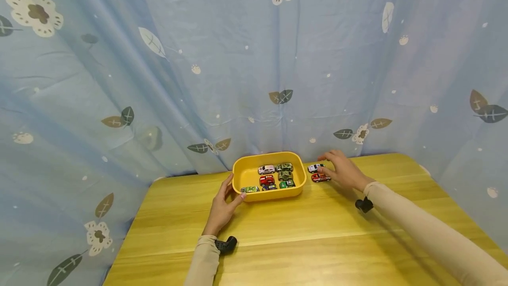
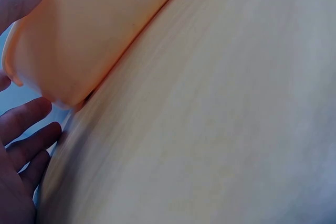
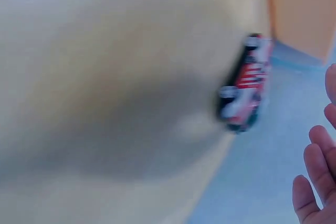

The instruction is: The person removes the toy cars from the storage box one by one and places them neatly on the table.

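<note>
Sleeve (image 1: 420, 227), left fingers (image 2: 26, 118) gripping bin rim (image 1: 274, 194), right fingers (image 3: 317, 165) apart—by 2 cars (image 1: 319, 178), table edge (image 1: 377, 157) beyond

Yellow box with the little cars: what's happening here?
A person's left grip holds the yellow box at its near left corner; seven toy cars sit inside. The right grip is at a white car and a red car, both on the table to the box's right; whether it touches either is unclear.
</note>
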The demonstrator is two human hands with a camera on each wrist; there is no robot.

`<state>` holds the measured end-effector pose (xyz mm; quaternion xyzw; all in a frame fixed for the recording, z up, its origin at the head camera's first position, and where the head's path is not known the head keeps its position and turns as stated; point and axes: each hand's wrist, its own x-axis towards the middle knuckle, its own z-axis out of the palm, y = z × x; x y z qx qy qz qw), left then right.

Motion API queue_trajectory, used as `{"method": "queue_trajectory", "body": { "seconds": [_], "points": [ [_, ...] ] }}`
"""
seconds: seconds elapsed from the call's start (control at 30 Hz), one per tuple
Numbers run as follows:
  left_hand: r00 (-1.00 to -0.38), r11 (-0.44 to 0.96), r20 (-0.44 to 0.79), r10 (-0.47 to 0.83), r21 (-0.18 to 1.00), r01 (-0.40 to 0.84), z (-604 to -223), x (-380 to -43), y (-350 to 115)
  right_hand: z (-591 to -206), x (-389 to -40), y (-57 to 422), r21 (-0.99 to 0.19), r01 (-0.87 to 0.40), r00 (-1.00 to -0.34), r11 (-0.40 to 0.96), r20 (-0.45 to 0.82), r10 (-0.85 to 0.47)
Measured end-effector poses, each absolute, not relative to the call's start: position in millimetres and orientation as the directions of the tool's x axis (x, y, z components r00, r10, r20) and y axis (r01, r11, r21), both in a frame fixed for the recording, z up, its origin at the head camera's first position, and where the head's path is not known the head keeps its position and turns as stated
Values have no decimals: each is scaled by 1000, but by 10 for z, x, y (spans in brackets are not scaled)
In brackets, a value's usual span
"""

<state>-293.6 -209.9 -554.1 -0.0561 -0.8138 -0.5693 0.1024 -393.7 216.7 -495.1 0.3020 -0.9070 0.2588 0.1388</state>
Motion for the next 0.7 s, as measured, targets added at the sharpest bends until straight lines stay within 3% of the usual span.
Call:
{"method": "queue_trajectory", "body": {
  "seconds": [0.3, 0.5, 0.7],
  "points": [
    [-975, 362, 220, -21, 911, 198, -5533, -2925, -2093, -4510, -4079, 1679, -412, -635, -772, 653, 373, -515],
    [-974, 351, 228, -16, 913, 208, -5538, -2942, -2080, -4354, -4123, 1222, -413, -703, -708, 579, 330, -625],
    [-973, 361, 229, -19, 909, 207, -5531, -2933, -2094, -4348, -4163, 825, -339, -762, -642, 552, 283, -712]
  ]
}}
